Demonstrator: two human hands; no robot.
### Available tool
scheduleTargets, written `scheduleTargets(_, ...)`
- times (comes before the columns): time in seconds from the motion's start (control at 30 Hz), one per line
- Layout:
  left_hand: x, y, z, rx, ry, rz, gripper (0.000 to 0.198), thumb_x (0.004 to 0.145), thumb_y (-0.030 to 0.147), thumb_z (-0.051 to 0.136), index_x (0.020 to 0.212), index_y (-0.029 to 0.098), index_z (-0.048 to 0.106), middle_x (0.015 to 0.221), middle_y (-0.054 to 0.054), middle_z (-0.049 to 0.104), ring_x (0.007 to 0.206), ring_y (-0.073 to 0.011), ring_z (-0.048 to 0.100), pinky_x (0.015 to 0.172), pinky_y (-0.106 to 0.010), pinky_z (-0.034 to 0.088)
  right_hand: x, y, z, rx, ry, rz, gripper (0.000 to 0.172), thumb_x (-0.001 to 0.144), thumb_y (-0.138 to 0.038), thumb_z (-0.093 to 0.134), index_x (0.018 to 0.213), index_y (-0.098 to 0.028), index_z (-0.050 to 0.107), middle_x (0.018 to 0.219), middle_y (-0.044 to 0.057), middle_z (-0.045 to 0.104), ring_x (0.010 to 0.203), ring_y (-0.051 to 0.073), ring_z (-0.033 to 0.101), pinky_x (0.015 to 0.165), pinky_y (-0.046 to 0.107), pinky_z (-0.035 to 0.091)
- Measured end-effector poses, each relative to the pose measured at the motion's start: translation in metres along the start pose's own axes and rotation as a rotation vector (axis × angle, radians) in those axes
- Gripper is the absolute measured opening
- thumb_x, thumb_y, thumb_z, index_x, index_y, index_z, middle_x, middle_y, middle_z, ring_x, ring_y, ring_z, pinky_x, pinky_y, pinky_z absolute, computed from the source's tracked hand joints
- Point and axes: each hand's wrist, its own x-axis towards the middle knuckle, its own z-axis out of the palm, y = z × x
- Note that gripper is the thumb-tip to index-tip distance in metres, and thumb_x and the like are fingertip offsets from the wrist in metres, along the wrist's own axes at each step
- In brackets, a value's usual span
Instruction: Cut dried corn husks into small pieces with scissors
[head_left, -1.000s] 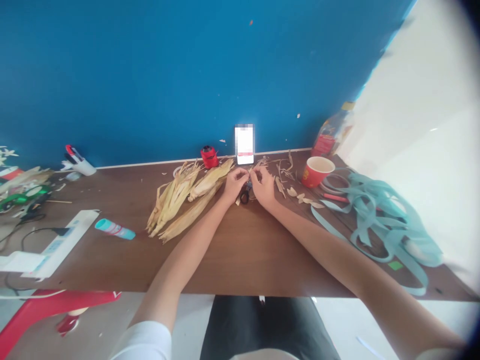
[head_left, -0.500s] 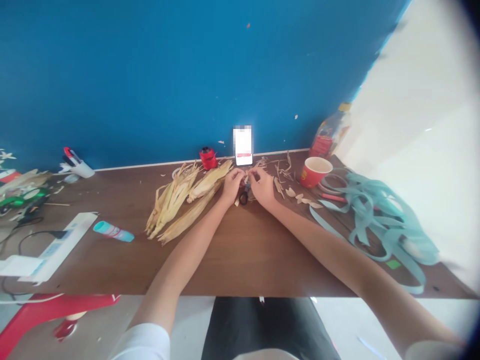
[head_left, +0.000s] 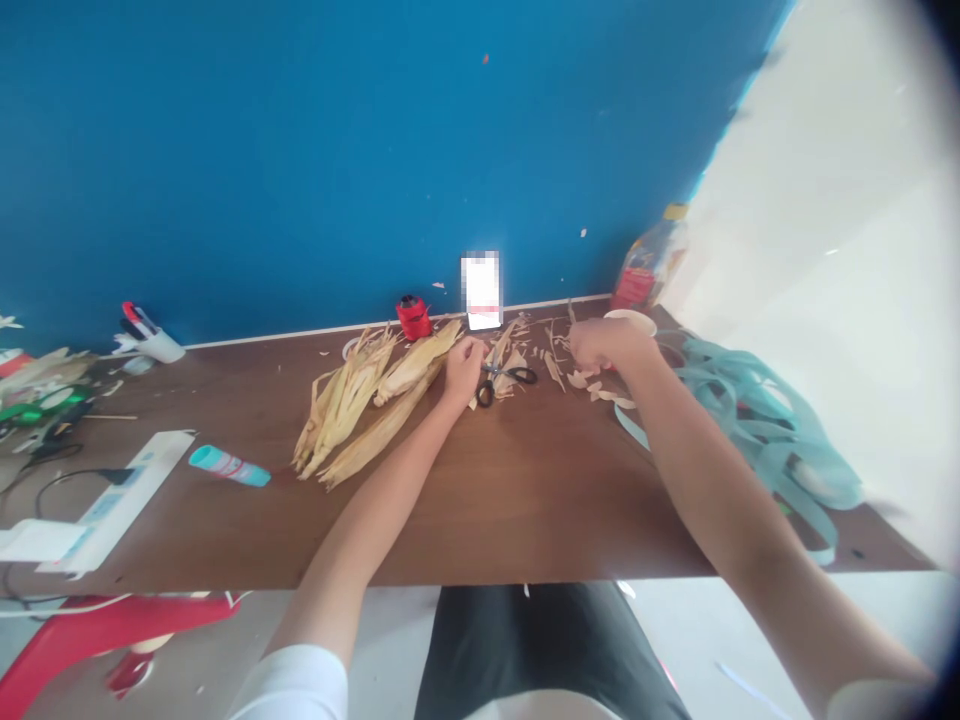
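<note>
Just beside the closed left hand [head_left: 463,368], scissors [head_left: 504,377] lie flat (right hand [head_left: 604,345] closed, contents hidden).

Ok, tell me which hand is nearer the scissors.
Left: the left hand sits just left of the scissors, while the right hand is farther off to their right.

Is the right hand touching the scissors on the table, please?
Apart. The head view shows a plain gap between the right hand and the scissors, with corn husk scraps in it.
</note>
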Motion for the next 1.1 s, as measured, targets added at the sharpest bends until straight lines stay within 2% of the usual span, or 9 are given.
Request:
scheduleTargets(0.07,0.0,0.0,-0.001,-0.012,0.065,0.006,0.014,0.082,0.024,0.052,0.07,0.018,0.059,0.058,0.004,0.047,0.052,-0.0088,0.041,0.053,-0.022,0.033,-0.003,-0.009,-0.009,-0.158,-0.092,0.079,0.043,0.06,-0.013,0.079,0.037,-0.021,0.043,0.038,0.003,0.042,0.065,0.03,0.061,0.068,0.053,0.041)
scheduleTargets(0.13,0.002,0.0,-0.002,-0.036,0.105,-0.02,0.013,0.082,0.024,0.052,0.073,0.018,0.059,0.058,0.004,0.048,0.051,-0.0084,0.041,0.052,-0.022,0.033,-0.012,-0.023,-0.015,-0.461,-0.285,0.087,0.042,0.062,-0.012,0.078,0.038,-0.02,0.044,0.045,0.006,0.049,0.074,0.031,0.063,0.073,0.052,0.041)
scheduleTargets(0.27,0.005,-0.003,-0.003,-0.091,0.131,-0.094,0.011,0.081,0.024,0.052,0.075,0.018,0.059,0.058,0.004,0.048,0.048,-0.0076,0.041,0.049,-0.021,0.031,-0.044,-0.057,-0.017,-0.581,-0.44,-0.069,0.027,0.062,-0.012,0.074,0.047,-0.019,0.053,0.057,0.009,0.06,0.082,0.03,0.066,0.077,0.045,0.045)
scheduleTargets(0.37,0.005,-0.005,-0.003,-0.111,0.131,-0.098,0.013,0.082,0.027,0.053,0.075,0.018,0.059,0.058,0.005,0.048,0.047,-0.007,0.041,0.048,-0.02,0.029,-0.067,-0.077,-0.006,-0.598,-0.59,-0.255,0.004,0.074,-0.02,0.064,0.073,-0.019,0.068,0.08,0.011,0.069,0.09,0.028,0.067,0.078,0.039,0.048)
scheduleTargets(0.5,0.003,-0.003,-0.003,-0.136,0.121,-0.075,0.014,0.083,0.028,0.054,0.076,0.018,0.059,0.056,0.005,0.047,0.045,-0.0068,0.04,0.046,-0.02,0.028,-0.083,-0.086,0.017,-0.637,-0.612,-0.343,0.024,0.08,-0.021,0.057,0.101,-0.022,0.068,0.109,0.013,0.068,0.098,0.029,0.066,0.078,0.037,0.049)
scheduleTargets(0.8,-0.012,0.014,-0.001,-0.056,0.003,0.095,0.029,0.088,0.03,0.048,0.062,0.018,0.053,0.046,0.004,0.039,0.044,-0.0094,0.036,0.046,-0.023,0.028,-0.086,-0.077,0.031,-0.675,-0.59,-0.398,0.037,0.075,-0.01,0.059,0.11,-0.019,0.064,0.113,0.016,0.067,0.102,0.032,0.065,0.077,0.036,0.048)
scheduleTargets(0.9,-0.014,0.014,-0.003,0.007,0.238,0.201,0.034,0.089,0.03,0.049,0.057,0.018,0.046,0.052,0.003,0.04,0.052,-0.0101,0.04,0.053,-0.024,0.033,-0.085,-0.074,0.031,-0.59,-0.632,-0.432,0.042,0.075,-0.009,0.057,0.116,-0.017,0.06,0.114,0.018,0.067,0.1,0.032,0.065,0.076,0.035,0.047)
scheduleTargets(0.97,-0.013,0.012,-0.005,0.0,0.396,0.192,0.035,0.09,0.031,0.047,0.058,0.019,0.045,0.054,0.002,0.04,0.054,-0.0111,0.041,0.056,-0.025,0.035,-0.082,-0.072,0.031,-0.509,-0.633,-0.405,0.046,0.074,-0.008,0.055,0.119,-0.016,0.057,0.111,0.018,0.068,0.096,0.032,0.065,0.074,0.035,0.046)
scheduleTargets(1.1,-0.006,0.007,-0.007,-0.062,0.47,0.097,0.033,0.092,0.034,0.045,0.062,0.02,0.047,0.055,0.002,0.04,0.054,-0.0124,0.043,0.054,-0.026,0.036,-0.071,-0.065,0.033,-0.29,-0.635,-0.305,0.044,0.07,-0.008,0.056,0.113,-0.019,0.055,0.092,0.011,0.068,0.08,0.025,0.064,0.065,0.032,0.043)
